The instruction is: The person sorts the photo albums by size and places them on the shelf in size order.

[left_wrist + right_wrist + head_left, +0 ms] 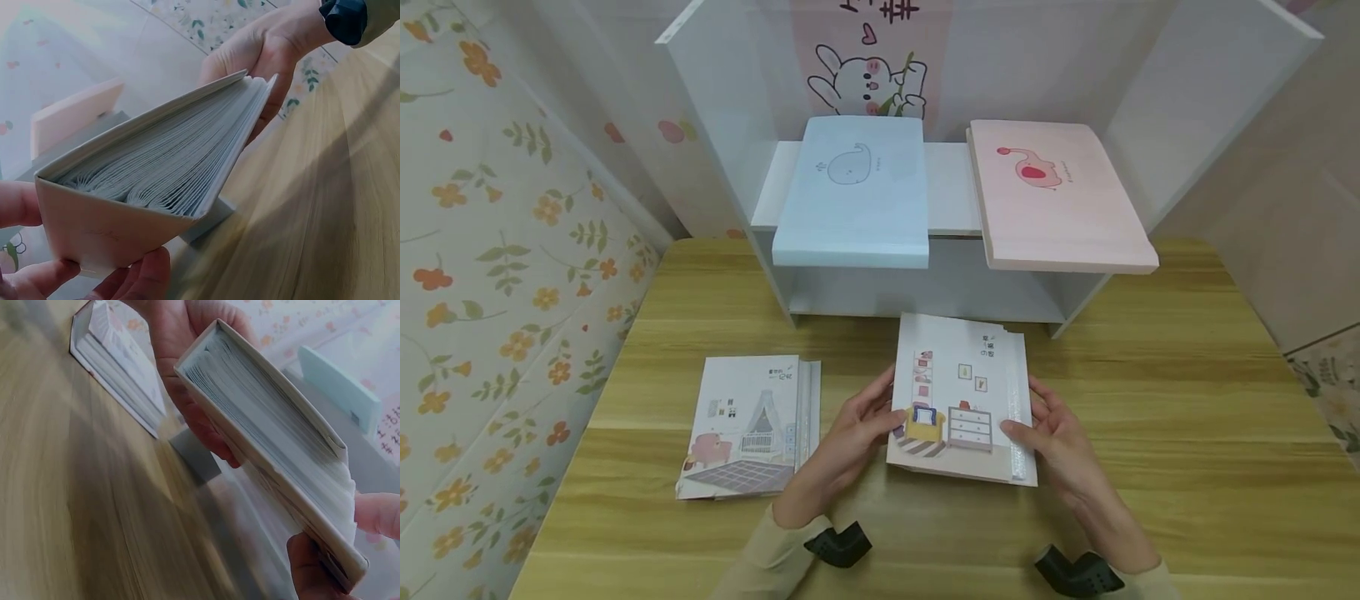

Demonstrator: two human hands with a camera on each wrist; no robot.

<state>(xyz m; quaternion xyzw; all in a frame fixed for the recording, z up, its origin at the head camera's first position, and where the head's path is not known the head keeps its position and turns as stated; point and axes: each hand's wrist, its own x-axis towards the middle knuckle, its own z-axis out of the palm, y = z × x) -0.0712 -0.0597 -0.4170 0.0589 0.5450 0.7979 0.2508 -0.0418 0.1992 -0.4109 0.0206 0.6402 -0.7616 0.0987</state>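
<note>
I have the white album [955,383] between both hands, held up above the wooden table [1187,433] and in front of the white shelf unit [952,196]. Its cover shows a yellow armchair and a chest of drawers. The left hand [867,425] has its grip on the spine side, thumb on the front cover and fingers behind. The right hand [1052,433] pinches the opposite side, where the page edges show, thumb on top. Both grips are narrow, each filled by the album (my wrist views look straight at the ends of its thick stack of pages). On the left of the table lies a second album [748,421], with a tent and a pink animal on its cover, near the left forearm. Up on the shelf board I see a pale blue book [853,196] with a whale and a pink book [1067,200] with an elephant, a gap between them, both jutting past the front edge. Behind them hangs a rabbit picture [872,79].
</note>
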